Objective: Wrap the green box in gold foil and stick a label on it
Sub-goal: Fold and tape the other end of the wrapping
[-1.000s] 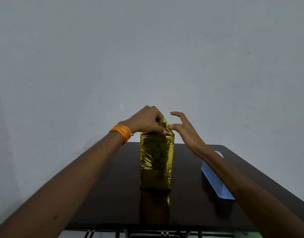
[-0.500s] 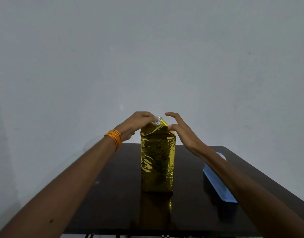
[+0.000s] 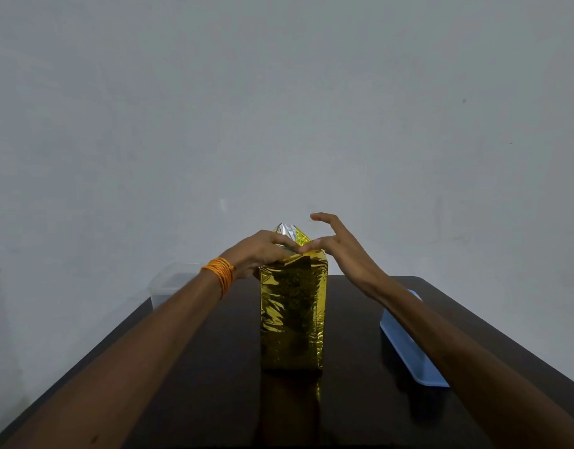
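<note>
Foil-wrapped box (image 3: 292, 315): stands upright on its end beneath both hands, and I see gold foil covering its near face and sides.
Top flap (image 3: 289, 231): a loose point of foil rising just behind the fingertips of both hands, its silver underside towards me.
Left hand (image 3: 263, 251): lies over the left part of the box top with its fingers laid across, pressing the foil down. I read this as a flat press, not a grasp.
Right hand (image 3: 340, 254): thumb touches the top right edge of the box, meeting the left fingertips. The other fingers are spread and lifted clear, gripping nothing.
Orange thread band (image 3: 219, 272): wound round the left wrist.
Dark table (image 3: 214, 367): glossy, under both forearms, carrying the box.
Blue tray (image 3: 412, 351): on the table under and just outside the right forearm, well apart from the box.
Clear plastic container (image 3: 169, 283): beyond the left wrist, to its outer side, at the table edge.
</note>
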